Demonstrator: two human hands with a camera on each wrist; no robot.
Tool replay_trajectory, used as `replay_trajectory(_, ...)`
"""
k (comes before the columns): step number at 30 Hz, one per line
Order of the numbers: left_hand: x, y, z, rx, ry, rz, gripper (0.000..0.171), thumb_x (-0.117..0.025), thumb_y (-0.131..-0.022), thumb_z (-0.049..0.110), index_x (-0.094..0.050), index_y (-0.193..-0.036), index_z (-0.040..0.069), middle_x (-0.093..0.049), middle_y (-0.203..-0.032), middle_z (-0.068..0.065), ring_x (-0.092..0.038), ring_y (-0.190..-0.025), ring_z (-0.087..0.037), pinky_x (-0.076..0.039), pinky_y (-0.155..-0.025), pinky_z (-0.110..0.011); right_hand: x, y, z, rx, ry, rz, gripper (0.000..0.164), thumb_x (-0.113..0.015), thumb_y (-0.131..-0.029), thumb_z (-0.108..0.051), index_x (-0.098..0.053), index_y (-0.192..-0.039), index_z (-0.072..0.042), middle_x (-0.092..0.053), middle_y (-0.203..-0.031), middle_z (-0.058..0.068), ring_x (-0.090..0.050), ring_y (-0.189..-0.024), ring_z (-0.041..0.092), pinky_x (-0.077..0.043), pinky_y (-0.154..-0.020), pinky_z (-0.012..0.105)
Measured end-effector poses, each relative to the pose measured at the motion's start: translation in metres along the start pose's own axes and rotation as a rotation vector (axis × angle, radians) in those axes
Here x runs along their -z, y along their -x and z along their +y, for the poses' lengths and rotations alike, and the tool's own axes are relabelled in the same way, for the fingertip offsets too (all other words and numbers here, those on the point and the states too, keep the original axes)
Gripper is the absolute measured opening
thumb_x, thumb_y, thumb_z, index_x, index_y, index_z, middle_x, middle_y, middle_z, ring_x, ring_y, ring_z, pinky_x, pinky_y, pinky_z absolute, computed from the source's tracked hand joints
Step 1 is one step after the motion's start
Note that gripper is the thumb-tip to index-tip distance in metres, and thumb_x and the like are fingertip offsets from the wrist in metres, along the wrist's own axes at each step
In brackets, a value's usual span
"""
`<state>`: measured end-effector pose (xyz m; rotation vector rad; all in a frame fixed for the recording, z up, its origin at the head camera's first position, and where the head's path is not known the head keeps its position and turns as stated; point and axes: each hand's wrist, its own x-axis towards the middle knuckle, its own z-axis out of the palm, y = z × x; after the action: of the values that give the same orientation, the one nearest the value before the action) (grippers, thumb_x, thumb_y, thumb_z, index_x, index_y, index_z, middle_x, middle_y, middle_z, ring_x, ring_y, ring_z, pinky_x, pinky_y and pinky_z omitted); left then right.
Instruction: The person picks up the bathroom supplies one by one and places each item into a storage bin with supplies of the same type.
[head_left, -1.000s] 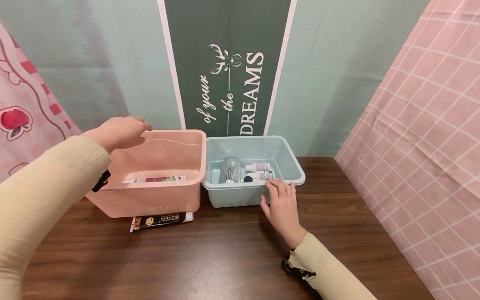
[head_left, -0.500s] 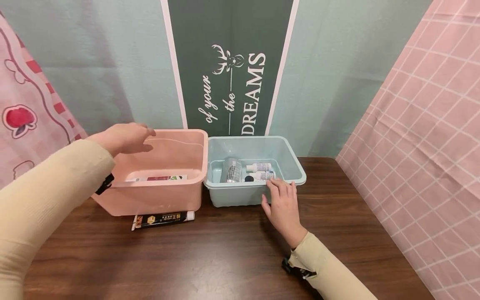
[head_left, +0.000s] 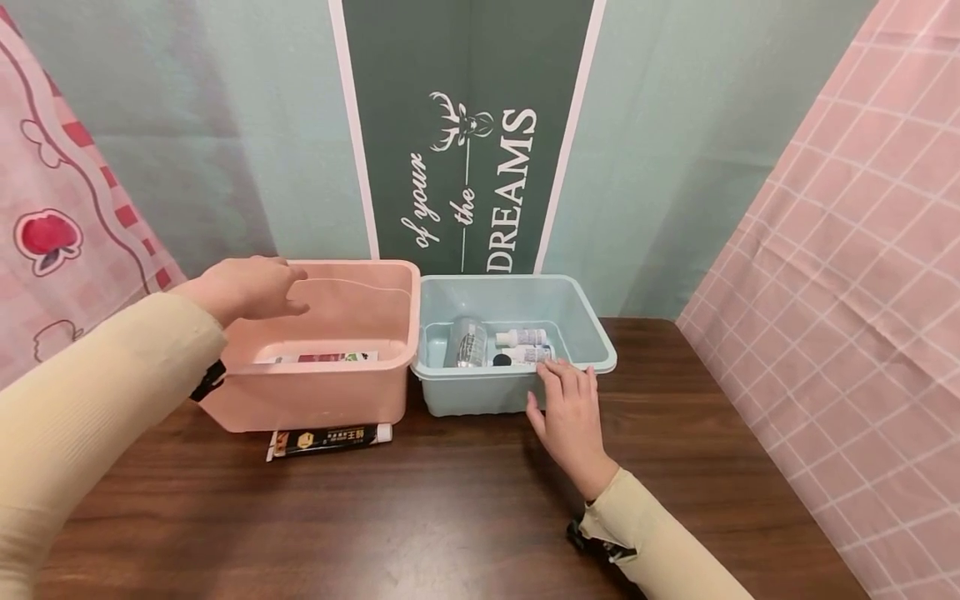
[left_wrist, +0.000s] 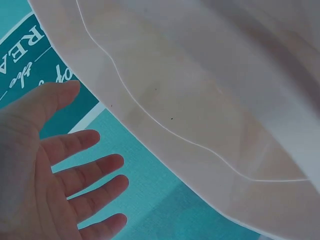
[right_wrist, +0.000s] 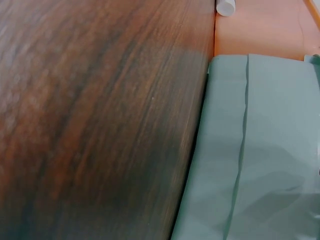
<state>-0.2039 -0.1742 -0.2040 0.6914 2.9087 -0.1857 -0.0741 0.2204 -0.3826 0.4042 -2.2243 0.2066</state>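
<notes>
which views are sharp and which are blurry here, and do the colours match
Head view: sharp, evenly lit, soft shadows under the pink bin and blue bin. Left wrist view: left hand fairly clear, pink bin washed out pale, backdrop shifted teal. Right wrist view: wooden table smeared and soft.

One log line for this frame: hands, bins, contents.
left hand: open, over pink bin | right hand: open, fingers on blue bin rim | bottles in blue bin | tube on table

A staged home-style tabletop set: dark wood-grain table (head_left: 450, 517) enclosed by hung fabric backdrops, a green banner lettered "DREAMS" (head_left: 465, 133), pink checked cloth (head_left: 847, 275), and apple-print pink cloth (head_left: 52, 242), with two plastic storage bins.
</notes>
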Motion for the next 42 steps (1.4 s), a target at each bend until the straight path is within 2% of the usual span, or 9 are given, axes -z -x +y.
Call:
replay_trajectory(7, -0.004, 0.007, -0.001, -0.037, -0.043, 0.041, 0.058, -0.059, -0.088, 0.037, -0.051, -0.127, -0.005, -0.052, -0.123, -0.029, -0.049, -0.112, -0.045, -0.038, -0.092, -0.058, -0.001, 0.000, -0.001, -0.003, -0.004, -0.004, 0.040, -0.064, -0.078, -0.015, -0.056, -0.112, 0.004, -0.053, -0.113, 0.021, -0.048, -0.108, 0.040, -0.026, -0.098, 0.065)
replay_trajectory(15, -0.004, 0.018, 0.005, -0.090, -0.135, 0.085, 0.054, -0.059, -0.088, 0.036, -0.054, -0.124, -0.004, -0.056, -0.121, -0.025, -0.051, -0.114, -0.041, -0.039, -0.095, -0.053, 0.000, -0.003, -0.001, -0.005, -0.005, -0.008, 0.041, -0.066, -0.077, -0.015, -0.056, -0.112, 0.004, -0.052, -0.113, 0.020, -0.047, -0.107, 0.040, -0.027, -0.098, 0.065)
replay_trajectory(31, -0.004, 0.030, 0.018, -0.155, -0.103, 0.169, 0.047, -0.060, -0.088, 0.029, -0.055, -0.119, -0.006, -0.062, -0.104, -0.025, -0.059, -0.099, -0.040, -0.045, -0.086, -0.051, -0.002, -0.003, 0.002, -0.002, -0.007, 0.014, 0.040, -0.065, -0.077, -0.015, -0.056, -0.111, 0.003, -0.053, -0.111, 0.021, -0.048, -0.107, 0.040, -0.028, -0.096, 0.066)
replay_trajectory(42, -0.008, 0.042, 0.024, -0.162, -0.092, 0.179, 0.050, -0.060, -0.088, 0.029, -0.052, -0.124, -0.006, -0.060, -0.109, -0.026, -0.059, -0.100, -0.040, -0.046, -0.084, -0.053, -0.002, 0.000, 0.000, -0.015, -0.010, -0.005, 0.040, -0.064, -0.078, -0.015, -0.056, -0.112, 0.003, -0.052, -0.113, 0.021, -0.047, -0.107, 0.041, -0.025, -0.098, 0.066)
